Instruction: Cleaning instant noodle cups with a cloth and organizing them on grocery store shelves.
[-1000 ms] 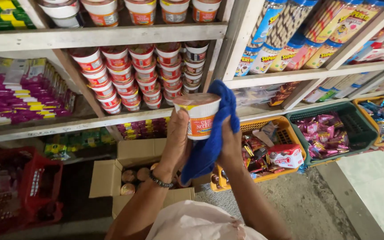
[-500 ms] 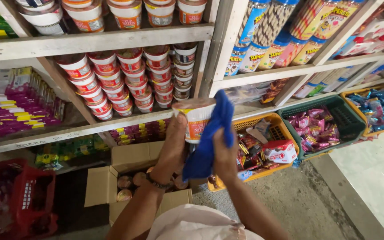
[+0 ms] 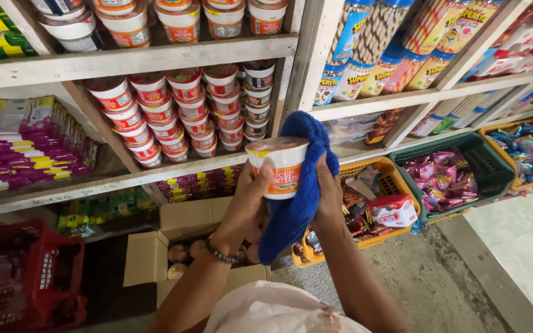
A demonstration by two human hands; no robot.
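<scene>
**Head view: noodle cup held up and wrapped in a blue cloth before stocked shelves**

Head camera looks down two forearms to a pair of hands raised together at chest height. The left hand (image 3: 249,206), a beaded bracelet at its wrist, is closed around the near side of an instant noodle cup (image 3: 280,166), thumb up along the wall. The right hand (image 3: 330,197) presses a blue cloth (image 3: 297,203) against the cup's opposite side, its fingers hidden behind the fabric; the cloth drapes over the far rim and hangs below the cup's base. The cup sits between the two hands, touching both, its long axis close to upright with the sealed lid tilted slightly toward the camera. Neither hand is clearly nearer; the left carries it, the right works the cloth.

Below the hands, an open cardboard box (image 3: 180,222) on the floor holds more cups. A red basket (image 3: 50,271) stands at left, a yellow basket (image 3: 396,185) of snacks just right of the cloth, a green basket (image 3: 488,169) beyond it. Behind, wooden shelves (image 3: 155,58) carry rows of stacked noodle cups (image 3: 186,105), with tall snack jars (image 3: 371,55) to the right.
</scene>
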